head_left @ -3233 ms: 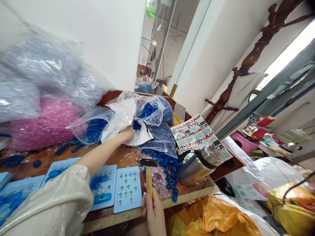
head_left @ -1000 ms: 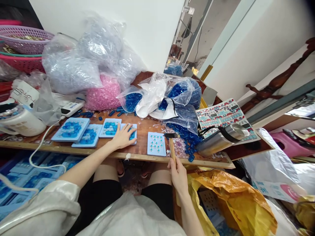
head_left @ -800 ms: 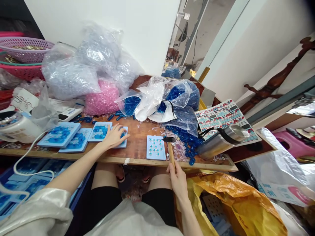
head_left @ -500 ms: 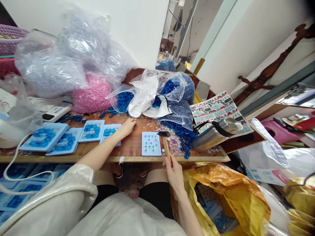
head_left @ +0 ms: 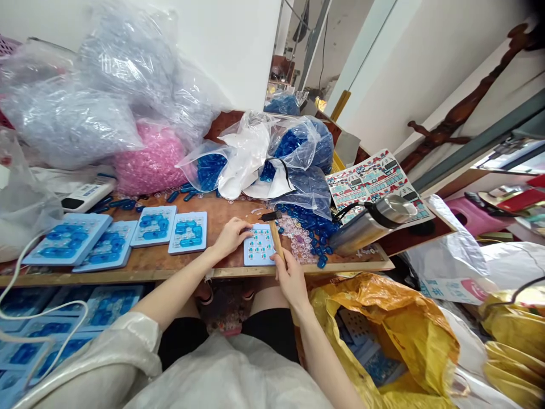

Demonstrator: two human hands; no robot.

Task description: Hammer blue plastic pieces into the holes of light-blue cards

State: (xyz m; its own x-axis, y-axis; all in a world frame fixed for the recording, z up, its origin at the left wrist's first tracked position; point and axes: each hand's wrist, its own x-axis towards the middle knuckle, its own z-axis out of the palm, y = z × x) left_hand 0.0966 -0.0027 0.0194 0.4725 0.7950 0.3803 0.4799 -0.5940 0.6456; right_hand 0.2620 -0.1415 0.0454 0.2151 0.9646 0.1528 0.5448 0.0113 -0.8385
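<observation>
A long brown wooden work surface [head_left: 221,207] is heaped at the back w/ large clear plastic bags of clear pieces [head_left: 72,113], and a bulging bag of pink pieces [head_left: 147,159] is placed beside them. A big yellow plastic sack [head_left: 383,324] is seen just past the front edge, on the R. Nearer the middle, clear bags of dark blue pieces [head_left: 208,170] are piled, and a printed sheet of red-and-teal labels [head_left: 377,182] is laid to the R, w/ a stainless steel flask [head_left: 372,227] lying on its side across it. Blue plastic trays w/ blue bars [head_left: 154,225] are lined up on the L. A pale blue plastic plate [head_left: 259,245] set w/ small teal-and-white pieces is placed on the surface near the front edge, btwn both hands. The L hand [head_left: 232,237] is pressed on the plate's L side, grip released, fingers spread. The R hand [head_left: 292,278] is clenched around the wooden handle of a small wood-handled hammer [head_left: 276,241], its black head held just above the plate's upper R corner. Loose blue beads and clear rings [head_left: 302,227] are scattered just R of the plate.
</observation>
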